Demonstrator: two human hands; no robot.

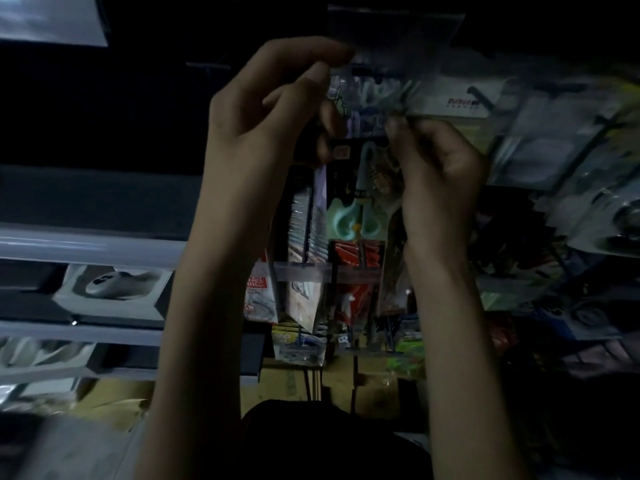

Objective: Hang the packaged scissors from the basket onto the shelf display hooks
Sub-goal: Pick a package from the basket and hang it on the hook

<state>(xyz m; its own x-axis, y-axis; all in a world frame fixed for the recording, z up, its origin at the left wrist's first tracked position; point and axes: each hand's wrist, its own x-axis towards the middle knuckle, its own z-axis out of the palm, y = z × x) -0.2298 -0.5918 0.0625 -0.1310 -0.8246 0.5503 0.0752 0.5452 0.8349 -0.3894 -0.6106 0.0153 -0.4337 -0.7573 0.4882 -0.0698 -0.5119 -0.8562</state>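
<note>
Left of grip: dark open room beyond the left hand (270,109).
Right of grip: hanging packets (554,133) crowd against the right hand (440,168).
Above grip: clear packet (391,32) close overhead.
Below grip: packaged scissors (349,216) fills the gap between the wrists; red packets (349,258) behind.
Far lower left: boxed goods (110,292), well apart.

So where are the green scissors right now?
In the head view, the mint-green-handled scissors in a clear plastic packet sit mid-frame, between the left hand and right hand, just above red packets.
</note>
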